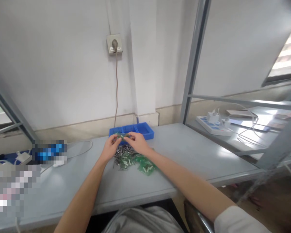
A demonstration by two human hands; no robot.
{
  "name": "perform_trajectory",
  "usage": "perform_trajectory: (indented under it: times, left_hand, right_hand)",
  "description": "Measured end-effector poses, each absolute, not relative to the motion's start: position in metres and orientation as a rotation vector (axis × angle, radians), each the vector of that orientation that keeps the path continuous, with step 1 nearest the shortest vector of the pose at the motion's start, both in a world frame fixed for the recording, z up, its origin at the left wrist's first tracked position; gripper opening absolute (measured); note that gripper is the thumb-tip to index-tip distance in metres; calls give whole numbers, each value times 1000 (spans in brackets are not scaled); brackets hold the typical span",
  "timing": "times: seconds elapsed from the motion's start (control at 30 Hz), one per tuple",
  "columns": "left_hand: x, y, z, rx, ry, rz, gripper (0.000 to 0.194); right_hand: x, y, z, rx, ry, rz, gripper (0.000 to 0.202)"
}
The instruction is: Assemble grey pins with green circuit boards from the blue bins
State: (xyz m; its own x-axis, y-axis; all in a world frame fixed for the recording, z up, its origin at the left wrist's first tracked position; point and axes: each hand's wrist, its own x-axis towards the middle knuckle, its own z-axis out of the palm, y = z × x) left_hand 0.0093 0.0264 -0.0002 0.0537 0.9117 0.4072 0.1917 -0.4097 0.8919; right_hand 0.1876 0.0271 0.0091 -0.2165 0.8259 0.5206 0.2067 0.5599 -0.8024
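Note:
My left hand (pixel 110 145) and my right hand (pixel 137 141) meet over the near side of a blue divided tray (pixel 149 132). Between their pinched fingertips they hold a small green plastic bag (pixel 122 136), stretched sideways; its contents are too small to make out. Just below my hands lies a pile of small metal pins (pixel 122 151) on the grey table. Green plastic bags (pixel 145 164) with light, short pieces showing in them lie at the pile's near and right sides.
The grey table (pixel 184 145) runs along the wall, with metal frame posts (pixel 192 61) at both ends. A white power strip (pixel 213 125) with plugs and cables lies on the right-hand table. A cable hangs from the wall socket (pixel 114 44). Blurred items stand at left.

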Motion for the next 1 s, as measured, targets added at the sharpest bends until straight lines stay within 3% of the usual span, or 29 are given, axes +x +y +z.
perform_trajectory:
  times: [0.17, 0.4, 0.77, 1.0]
  left_hand:
    - [10, 22, 8, 1395, 979, 1287, 58]
    - [8, 17, 12, 1302, 869, 1349, 43]
    - [4, 25, 8, 1316, 947, 1467, 38]
    - [2, 26, 10, 1235, 1107, 1522, 57]
  right_hand:
    - [186, 26, 10, -857, -1652, 765, 28]
    - [185, 30, 3, -855, -1737, 728, 46]
    - [187, 32, 5, -807, -1660, 849, 50]
    - [190, 36, 9, -804, -1574, 870, 46]
